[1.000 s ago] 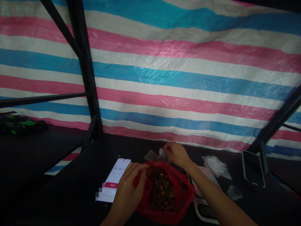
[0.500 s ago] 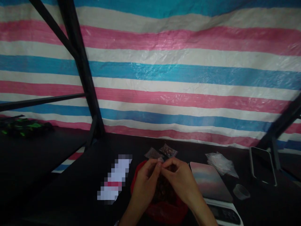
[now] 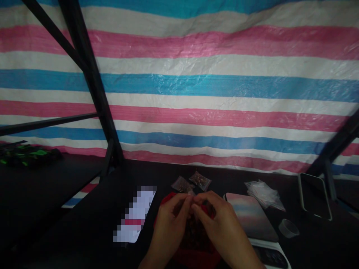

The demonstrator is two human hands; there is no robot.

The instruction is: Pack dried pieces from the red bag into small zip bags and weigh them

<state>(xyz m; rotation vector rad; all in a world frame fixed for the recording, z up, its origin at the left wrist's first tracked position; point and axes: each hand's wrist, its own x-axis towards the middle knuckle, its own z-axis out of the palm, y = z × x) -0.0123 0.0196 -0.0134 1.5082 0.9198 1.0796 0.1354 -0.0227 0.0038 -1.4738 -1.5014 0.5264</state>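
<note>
Head view is looking down over a dark table (image 3: 126, 179), where the left hand (image 3: 168, 228) and right hand (image 3: 221, 229) are curling toward each other at the near edge. Their fingers (image 3: 182, 204) are bent and nearly closed, with the tips meeting above the mouth of a red plastic bag (image 3: 193, 259). Something small may be pinched there, but the hands hide it, so I cannot tell what they have hold of. The bag is sitting directly beneath the hands, its crumpled red rim showing around them, and it is filled with dark brown pieces (image 3: 193, 235), too shadowed to identify.

Just beyond the hands, two small clear packets (image 3: 181, 184) of similar brown material are lying side by side on the table. A pixelated white-and-red object (image 3: 134, 215) is lying to the left of the bag. To the right, a pink-and-blue flat case (image 3: 251, 216) is resting on a digital scale (image 3: 269, 254), with a loose pile of clear plastic bags (image 3: 265, 195) and a clear tape roll (image 3: 288, 228) nearby. A smartphone (image 3: 314, 196) is lying at the far right. Black metal posts (image 3: 92, 93) are rising before a striped pink, blue and white tarpaulin (image 3: 196, 89), and a green-and-black bundle (image 3: 28, 155) is sitting on a dark shelf (image 3: 50, 179) at left.
</note>
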